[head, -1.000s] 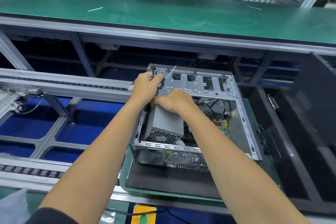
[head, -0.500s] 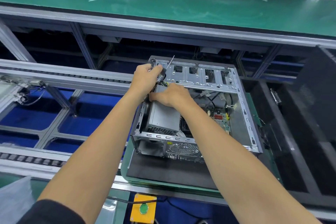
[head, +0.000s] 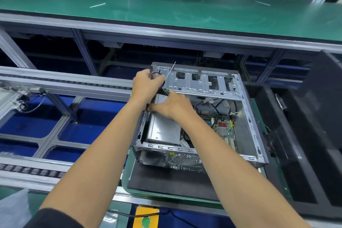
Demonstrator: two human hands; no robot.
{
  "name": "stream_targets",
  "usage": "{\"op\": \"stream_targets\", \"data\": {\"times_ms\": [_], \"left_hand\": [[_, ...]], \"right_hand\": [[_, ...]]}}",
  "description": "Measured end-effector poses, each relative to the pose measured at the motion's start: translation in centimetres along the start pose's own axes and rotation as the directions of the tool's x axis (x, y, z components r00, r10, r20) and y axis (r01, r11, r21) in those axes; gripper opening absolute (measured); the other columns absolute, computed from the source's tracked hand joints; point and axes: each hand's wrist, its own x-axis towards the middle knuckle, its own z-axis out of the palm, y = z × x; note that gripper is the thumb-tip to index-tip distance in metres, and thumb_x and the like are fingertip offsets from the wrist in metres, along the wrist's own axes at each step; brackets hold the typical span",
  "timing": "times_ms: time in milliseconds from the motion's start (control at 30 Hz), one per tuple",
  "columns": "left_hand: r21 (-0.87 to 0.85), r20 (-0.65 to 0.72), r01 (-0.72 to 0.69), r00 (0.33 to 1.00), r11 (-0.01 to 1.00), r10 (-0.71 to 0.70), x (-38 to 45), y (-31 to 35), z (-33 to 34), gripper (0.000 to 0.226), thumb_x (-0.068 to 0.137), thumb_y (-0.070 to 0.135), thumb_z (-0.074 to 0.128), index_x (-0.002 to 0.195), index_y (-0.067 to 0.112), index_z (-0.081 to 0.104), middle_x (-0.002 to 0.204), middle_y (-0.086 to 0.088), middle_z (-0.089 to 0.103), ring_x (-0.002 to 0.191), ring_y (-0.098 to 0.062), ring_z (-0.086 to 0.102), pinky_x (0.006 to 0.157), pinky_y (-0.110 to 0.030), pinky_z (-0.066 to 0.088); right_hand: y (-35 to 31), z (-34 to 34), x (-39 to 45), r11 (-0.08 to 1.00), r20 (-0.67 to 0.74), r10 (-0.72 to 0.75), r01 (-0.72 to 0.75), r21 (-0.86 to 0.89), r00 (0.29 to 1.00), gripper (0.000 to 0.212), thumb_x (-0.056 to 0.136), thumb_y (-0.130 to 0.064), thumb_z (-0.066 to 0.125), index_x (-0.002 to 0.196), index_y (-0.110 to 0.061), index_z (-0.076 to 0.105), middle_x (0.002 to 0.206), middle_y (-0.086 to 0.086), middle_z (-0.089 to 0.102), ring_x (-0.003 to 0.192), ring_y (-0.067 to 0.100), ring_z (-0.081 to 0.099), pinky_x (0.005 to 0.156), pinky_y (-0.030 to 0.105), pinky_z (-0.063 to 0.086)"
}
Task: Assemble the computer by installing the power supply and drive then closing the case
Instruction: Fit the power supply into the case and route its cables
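Lying on its side on a dark mat [head: 166, 181], the open computer case [head: 246, 116] serves as the landmark in the head view. Inside the case, against its left wall, sits the grey power supply [head: 162, 131], its long side running from the near rear panel toward the far drive bay plate [head: 199, 83]. At the far left corner of the case the left hand [head: 146, 85] has its grip closed around a bundle of cables [head: 156, 75], with a thin white cable tie [head: 171, 70] sticking up just beside the fingers. The right hand [head: 172, 106] rests on the far end of the power supply, fingers curled down over its edge and thumb pointing left, so its grip is closed on the unit. To the right of the power supply, on the floor of the case, lies the motherboard [head: 224, 129] with loose black wires above it. Right of the case stands a black panel [head: 323, 107]. Beyond the case runs a green table [head: 166, 9].
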Motion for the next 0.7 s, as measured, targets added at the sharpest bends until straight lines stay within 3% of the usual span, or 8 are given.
{"op": "stream_targets", "data": {"times_ms": [133, 233, 300, 367, 467, 533, 600, 700], "left_hand": [[0.079, -0.109, -0.003, 0.994, 0.997, 0.012, 1.0, -0.4, 0.3, 0.032, 0.090, 0.029, 0.057, 0.063, 0.015, 0.049, 0.057, 0.002, 0.050, 0.050, -0.015, 0.049, 0.050, -0.027, 0.038], [0.011, 0.008, 0.001, 1.000, 1.000, -0.001, 1.1, 0.7, 0.8, 0.030, 0.094, 0.025, 0.048, 0.073, 0.008, 0.062, 0.054, -0.007, 0.055, 0.040, -0.015, 0.056, 0.048, -0.029, 0.047], [-0.033, 0.049, -0.136, 0.989, 0.990, 0.138, 1.2, 3.0, 0.7, 0.032, 0.092, 0.027, 0.049, 0.067, 0.013, 0.063, 0.049, -0.001, 0.050, 0.038, -0.011, 0.045, 0.045, -0.023, 0.039], [-0.117, 0.115, -0.306, 0.941, 0.945, 0.319, 1.4, 6.5, 0.3, 0.034, 0.090, 0.035, 0.051, 0.065, 0.016, 0.063, 0.046, 0.011, 0.048, 0.041, -0.006, 0.040, 0.044, -0.020, 0.033], [-0.083, 0.356, -0.435, 0.827, 0.896, 0.435, 2.3, 10.2, 2.0, 0.033, 0.086, 0.042, 0.055, 0.073, 0.012, 0.057, 0.055, 0.014, 0.047, 0.051, -0.004, 0.040, 0.049, -0.016, 0.032], [0.083, 0.552, -0.459, 0.760, 0.885, 0.343, 2.9, 10.1, 4.5, 0.032, 0.087, 0.040, 0.050, 0.084, 0.009, 0.056, 0.071, 0.004, 0.054, 0.065, -0.009, 0.046, 0.063, -0.026, 0.037], [0.230, 0.697, -0.498, 0.684, 0.836, 0.216, 3.5, 8.1, 7.4, 0.027, 0.095, 0.029, 0.043, 0.087, 0.003, 0.048, 0.079, -0.003, 0.048, 0.070, -0.016, 0.042, 0.065, -0.034, 0.033], [0.408, 0.770, -0.612, 0.629, 0.678, 0.104, 5.0, 4.5, 10.3, 0.026, 0.102, 0.012, 0.033, 0.077, 0.006, 0.033, 0.076, -0.004, 0.032, 0.068, -0.019, 0.031, 0.066, -0.030, 0.023]], "right_hand": [[0.1, 0.1, 0.0, 1.000, -0.017, -0.023, 0.023, -0.003, 1.000, 0.072, 0.064, -0.070, 0.067, 0.106, -0.013, 0.055, 0.081, -0.001, 0.050, 0.083, 0.023, 0.047, 0.051, 0.028, 0.032], [0.1, 0.0, 0.2, 0.999, -0.006, -0.032, 0.032, -0.022, 0.999, 0.074, 0.065, -0.071, 0.065, 0.108, -0.012, 0.056, 0.095, 0.002, 0.056, 0.087, 0.024, 0.051, 0.055, 0.030, 0.036], [0.2, -0.2, 0.4, 0.999, 0.016, -0.029, 0.030, -0.036, 0.999, 0.078, 0.066, -0.075, 0.064, 0.110, -0.012, 0.055, 0.096, 0.003, 0.054, 0.091, 0.026, 0.052, 0.055, 0.030, 0.035], [0.2, -0.3, 0.6, 0.999, 0.040, -0.009, 0.011, -0.048, 0.999, 0.070, 0.067, -0.075, 0.064, 0.097, -0.013, 0.051, 0.087, 0.001, 0.052, 0.082, 0.023, 0.051, 0.051, 0.029, 0.033], [-0.2, -0.1, 0.4, 0.995, 0.063, -0.030, 0.036, -0.088, 0.998, 0.066, 0.069, -0.073, 0.063, 0.082, -0.010, 0.047, 0.070, -0.001, 0.049, 0.064, 0.019, 0.048, 0.046, 0.027, 0.032], [-0.4, 0.1, 0.3, 0.993, 0.068, -0.065, 0.071, -0.095, 0.996, 0.062, 0.074, -0.069, 0.061, 0.091, -0.011, 0.050, 0.073, 0.001, 0.050, 0.066, 0.022, 0.048, 0.050, 0.029, 0.036], [-0.2, 0.0, 0.5, 0.992, 0.074, -0.089, 0.095, -0.084, 0.993, 0.050, 0.082, -0.055, 0.057, 0.108, -0.012, 0.057, 0.096, 0.007, 0.063, 0.079, 0.027, 0.057, 0.063, 0.031, 0.042], [0.4, -0.6, 0.5, 0.991, 0.062, -0.124, 0.128, -0.050, 0.990, 0.038, 0.090, -0.031, 0.055, 0.123, -0.013, 0.058, 0.124, 0.013, 0.062, 0.109, 0.034, 0.060, 0.080, 0.037, 0.046]]}}
